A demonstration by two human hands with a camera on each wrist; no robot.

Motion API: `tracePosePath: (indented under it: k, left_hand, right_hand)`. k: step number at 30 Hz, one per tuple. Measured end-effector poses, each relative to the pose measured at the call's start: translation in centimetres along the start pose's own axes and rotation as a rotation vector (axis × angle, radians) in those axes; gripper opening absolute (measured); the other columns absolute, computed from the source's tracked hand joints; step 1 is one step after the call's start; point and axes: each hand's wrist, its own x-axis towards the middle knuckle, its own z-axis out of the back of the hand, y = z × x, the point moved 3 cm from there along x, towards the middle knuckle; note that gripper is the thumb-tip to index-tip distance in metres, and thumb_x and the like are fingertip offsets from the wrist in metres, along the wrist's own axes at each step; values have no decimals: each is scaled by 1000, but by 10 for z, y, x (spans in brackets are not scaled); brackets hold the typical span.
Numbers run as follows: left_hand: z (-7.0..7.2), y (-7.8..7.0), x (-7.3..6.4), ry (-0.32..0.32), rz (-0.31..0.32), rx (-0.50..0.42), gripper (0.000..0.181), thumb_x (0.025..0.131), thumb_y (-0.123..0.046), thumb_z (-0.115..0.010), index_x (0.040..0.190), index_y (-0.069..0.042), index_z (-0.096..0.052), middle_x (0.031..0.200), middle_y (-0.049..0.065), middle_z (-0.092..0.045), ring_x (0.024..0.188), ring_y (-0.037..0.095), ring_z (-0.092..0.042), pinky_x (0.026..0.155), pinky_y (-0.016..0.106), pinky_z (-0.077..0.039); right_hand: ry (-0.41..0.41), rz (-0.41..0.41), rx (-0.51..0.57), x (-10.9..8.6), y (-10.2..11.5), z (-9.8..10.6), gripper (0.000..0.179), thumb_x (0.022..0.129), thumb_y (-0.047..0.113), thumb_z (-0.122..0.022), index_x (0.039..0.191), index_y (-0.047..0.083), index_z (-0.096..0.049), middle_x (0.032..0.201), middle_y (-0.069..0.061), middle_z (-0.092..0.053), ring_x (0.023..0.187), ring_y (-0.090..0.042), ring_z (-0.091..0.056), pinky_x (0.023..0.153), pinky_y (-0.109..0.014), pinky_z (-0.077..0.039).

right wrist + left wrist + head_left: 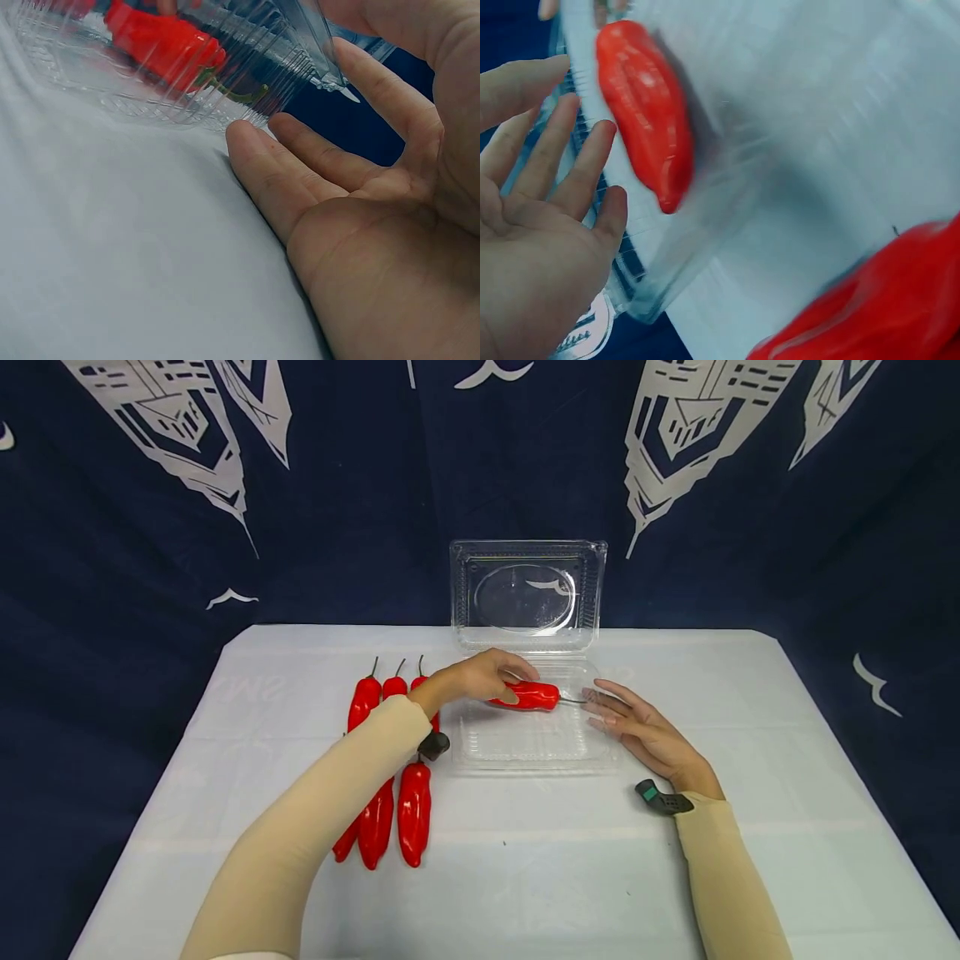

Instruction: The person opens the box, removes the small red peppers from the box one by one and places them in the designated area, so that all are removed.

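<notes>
A long red chili pepper (536, 697) lies sideways near the back of a clear plastic clamshell box (525, 745), its stem to the right. My left hand (491, 675) hovers over the pepper's left end; in the left wrist view its fingers (592, 165) are spread and relaxed, apart from the pepper (646, 112). My right hand (648, 735) is at the box's right side with fingers extended. In the right wrist view its fingertips (244, 139) are close to the clear wall; whether they touch it I cannot tell.
The box's clear lid (525, 597) stands raised at the back. Several red peppers (414, 814) lie in two rows left of the box, partly hidden by my left arm. A white-covered table (570, 877) is beneath, with a dark blue patterned cloth (420, 485) behind.
</notes>
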Motion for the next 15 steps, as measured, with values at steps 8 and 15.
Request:
tracePosePath:
  k: [8, 15]
  left_hand:
    - [-6, -1, 3, -50, -31, 84, 48, 87, 13, -62, 131, -6, -65, 141, 9, -59, 135, 28, -50, 105, 32, -49]
    - [-10, 1, 7, -32, -19, 145, 46, 88, 10, -64, 130, -10, -67, 143, 8, -57, 138, 29, -47, 111, 35, -43]
  right_hand:
    - [-16, -12, 2, -1, 1, -1, 69, 101, 1, -52, 160, 9, -17, 165, -18, -20, 138, -11, -48, 107, -24, -45]
    - [-27, -18, 2, -1, 1, -1, 69, 101, 0, -52, 160, 9, -17, 165, -18, -20, 138, -10, -48, 107, -24, -45]
